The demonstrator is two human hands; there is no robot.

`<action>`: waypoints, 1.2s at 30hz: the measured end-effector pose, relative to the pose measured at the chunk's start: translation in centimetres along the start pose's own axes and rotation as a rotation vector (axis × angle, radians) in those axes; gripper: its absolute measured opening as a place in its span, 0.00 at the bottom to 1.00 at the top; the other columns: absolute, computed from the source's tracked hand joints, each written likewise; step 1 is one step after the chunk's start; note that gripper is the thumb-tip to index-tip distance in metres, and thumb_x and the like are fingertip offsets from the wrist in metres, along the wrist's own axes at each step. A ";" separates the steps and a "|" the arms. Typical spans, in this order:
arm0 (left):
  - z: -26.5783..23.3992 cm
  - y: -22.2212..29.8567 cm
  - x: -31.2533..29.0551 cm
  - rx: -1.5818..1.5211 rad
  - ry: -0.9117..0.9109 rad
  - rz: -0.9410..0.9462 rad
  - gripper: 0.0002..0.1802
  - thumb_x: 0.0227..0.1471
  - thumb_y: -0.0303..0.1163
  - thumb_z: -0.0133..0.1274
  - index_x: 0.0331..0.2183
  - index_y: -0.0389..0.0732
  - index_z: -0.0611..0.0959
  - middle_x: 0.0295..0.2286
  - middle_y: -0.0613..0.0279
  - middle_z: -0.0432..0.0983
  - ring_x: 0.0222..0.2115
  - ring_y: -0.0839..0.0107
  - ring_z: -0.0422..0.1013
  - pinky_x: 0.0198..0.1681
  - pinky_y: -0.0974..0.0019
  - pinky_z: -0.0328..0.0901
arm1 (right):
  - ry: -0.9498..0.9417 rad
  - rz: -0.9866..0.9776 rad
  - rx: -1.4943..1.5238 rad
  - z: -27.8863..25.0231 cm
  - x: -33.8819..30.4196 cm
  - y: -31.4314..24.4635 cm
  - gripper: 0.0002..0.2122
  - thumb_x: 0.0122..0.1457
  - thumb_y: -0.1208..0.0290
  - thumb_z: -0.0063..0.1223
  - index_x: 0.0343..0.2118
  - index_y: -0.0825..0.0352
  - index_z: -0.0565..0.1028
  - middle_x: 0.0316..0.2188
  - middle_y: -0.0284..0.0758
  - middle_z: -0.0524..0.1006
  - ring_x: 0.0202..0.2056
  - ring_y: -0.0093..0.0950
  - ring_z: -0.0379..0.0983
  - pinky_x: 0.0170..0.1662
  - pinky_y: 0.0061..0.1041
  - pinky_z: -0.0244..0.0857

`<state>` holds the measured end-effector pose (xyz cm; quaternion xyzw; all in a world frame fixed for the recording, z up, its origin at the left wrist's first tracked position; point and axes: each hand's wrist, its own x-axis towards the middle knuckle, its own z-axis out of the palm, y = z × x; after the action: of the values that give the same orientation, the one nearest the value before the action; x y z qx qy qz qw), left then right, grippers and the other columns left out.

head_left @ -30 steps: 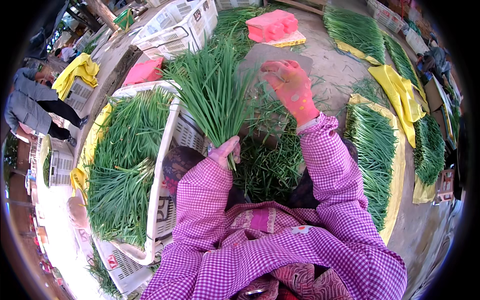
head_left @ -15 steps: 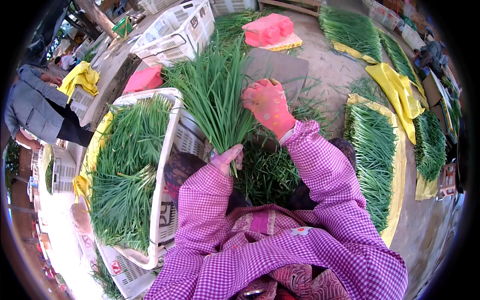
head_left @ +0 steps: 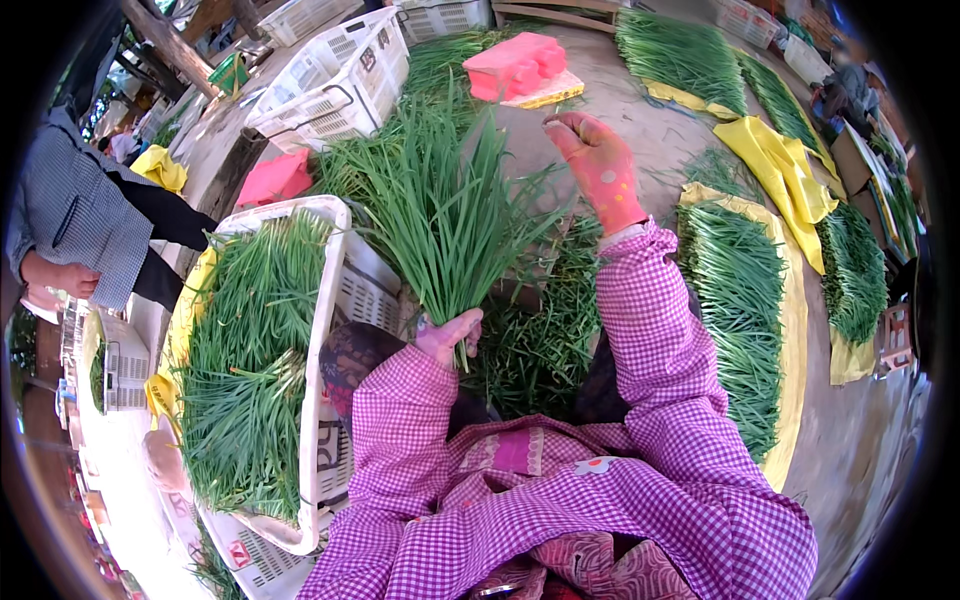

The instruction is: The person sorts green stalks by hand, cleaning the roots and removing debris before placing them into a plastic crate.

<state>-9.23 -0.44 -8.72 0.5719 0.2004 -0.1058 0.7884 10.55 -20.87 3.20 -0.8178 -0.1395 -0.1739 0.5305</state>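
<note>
Our left hand (head_left: 452,338) gripped a bunch of long green leaves (head_left: 450,235), fingers closed around the narrow stem end, while our right hand (head_left: 597,165), in a coral glove, was raised to the right of the leaves, its fingers bent and partly closed. We could not tell whether the glove pinched any stray blade. We held the bunch in front of us, just right of the heaped white crate (head_left: 365,295) and on the far side of our lap, with a loose pile of leaves (head_left: 535,350) on the ground between our knees.

We judged the step in hand to be cleaning the bunch, the left hand steadying it and the gloved one combing out loose blades. Our next move, by that reading, called for a firm left grip and a light, selective pinch from the right.

The bunch's long axis ran near to far: its cut-looking stem end poked out below our left fist, toward us, and its leaf tips pointed away, fanning left and right. To our right, neat rows of leaves (head_left: 735,320) lay on a yellow sheet (head_left: 796,330).
</note>
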 end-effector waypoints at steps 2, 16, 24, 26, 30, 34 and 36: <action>-0.2 -0.1 -0.1 0.012 -0.034 0.065 0.15 0.45 0.35 0.60 0.29 0.31 0.78 0.19 0.59 0.72 0.17 0.70 0.68 0.17 0.69 0.62 | -0.064 0.072 0.045 0.1 0.0 -0.1 0.14 0.52 0.59 0.54 0.37 0.61 0.78 0.30 0.35 0.78 0.34 0.31 0.73 0.41 0.26 0.64; -0.3 -0.1 0.3 0.077 -0.115 0.048 0.11 0.42 0.32 0.62 0.25 0.35 0.79 0.16 0.60 0.72 0.13 0.70 0.67 0.14 0.69 0.61 | 0.210 0.255 0.009 -1.2 1.3 1.9 0.11 0.50 0.63 0.56 0.34 0.65 0.77 0.26 0.39 0.77 0.31 0.31 0.74 0.36 0.28 0.65; 0.5 0.0 0.1 0.165 -0.058 0.074 0.10 0.43 0.30 0.61 0.26 0.35 0.78 0.16 0.61 0.73 0.13 0.72 0.67 0.14 0.70 0.61 | 0.219 -0.365 -0.032 -1.4 -0.6 -2.5 0.07 0.49 0.69 0.56 0.31 0.60 0.77 0.30 0.32 0.77 0.34 0.30 0.71 0.41 0.29 0.62; 0.8 0.5 0.0 0.175 -0.099 0.092 0.09 0.42 0.29 0.60 0.27 0.36 0.78 0.17 0.61 0.73 0.13 0.72 0.67 0.14 0.71 0.61 | 0.250 -0.495 -0.167 -0.8 -0.6 -2.8 0.07 0.47 0.70 0.56 0.31 0.59 0.77 0.30 0.29 0.77 0.35 0.31 0.71 0.44 0.31 0.61; 1.7 1.0 -0.8 0.194 -0.121 0.106 0.11 0.42 0.27 0.60 0.30 0.36 0.78 0.17 0.63 0.72 0.14 0.74 0.67 0.14 0.71 0.61 | 0.280 -0.504 -0.539 -0.6 -0.3 -1.5 0.06 0.49 0.65 0.54 0.30 0.56 0.78 0.28 0.28 0.78 0.36 0.31 0.72 0.49 0.36 0.55; 2.0 0.7 -1.0 0.225 -0.128 0.094 0.11 0.42 0.27 0.60 0.31 0.37 0.77 0.18 0.64 0.72 0.15 0.75 0.67 0.16 0.72 0.61 | -0.274 -0.245 -0.545 -1.6 -0.5 -0.4 0.10 0.50 0.58 0.53 0.30 0.59 0.78 0.26 0.34 0.77 0.33 0.35 0.73 0.43 0.35 0.61; 1.7 0.2 -0.7 0.257 -0.136 0.086 0.10 0.42 0.27 0.60 0.30 0.37 0.77 0.18 0.65 0.72 0.16 0.76 0.67 0.17 0.72 0.61 | -0.532 -0.064 -0.340 -1.9 -0.6 -0.1 0.13 0.51 0.55 0.52 0.30 0.60 0.78 0.24 0.37 0.76 0.32 0.38 0.73 0.39 0.35 0.64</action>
<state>-9.43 -2.00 -7.81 0.6677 0.1068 -0.1351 0.7243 9.71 -22.64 3.74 -0.9068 -0.2679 0.0085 0.3254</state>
